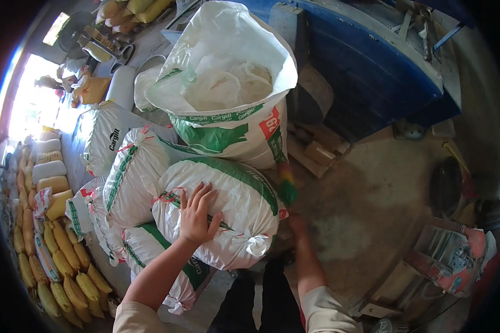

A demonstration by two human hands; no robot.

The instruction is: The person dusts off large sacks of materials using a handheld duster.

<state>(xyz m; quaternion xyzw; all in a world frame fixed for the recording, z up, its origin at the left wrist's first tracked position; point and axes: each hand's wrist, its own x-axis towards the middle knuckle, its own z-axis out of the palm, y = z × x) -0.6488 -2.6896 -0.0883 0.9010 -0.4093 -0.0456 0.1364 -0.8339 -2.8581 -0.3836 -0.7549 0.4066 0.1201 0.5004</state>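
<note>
My left hand (199, 215) lies flat with spread fingers on top of a stuffed white-and-green sack (233, 194). Red string ties one end of this sack, and a twisted white knot sticks out at its near side. Low beside the sack's right end is my right hand (296, 223), dim and small; its fingers do not show clearly. Just above that hand hangs a blurred green, yellow and red piece (286, 186) whose kind I cannot make out. Behind stands a tall open Cargill sack (228, 133), with crumpled clear plastic inside its mouth.
More tied white sacks (130, 172) are piled to the left and underneath. Rows of yellow bags (66, 250) line the far left. A blue metal machine (366, 61) stands at the back right, near wooden pieces (319, 152). A worn red-and-grey machine (455, 255) is at right.
</note>
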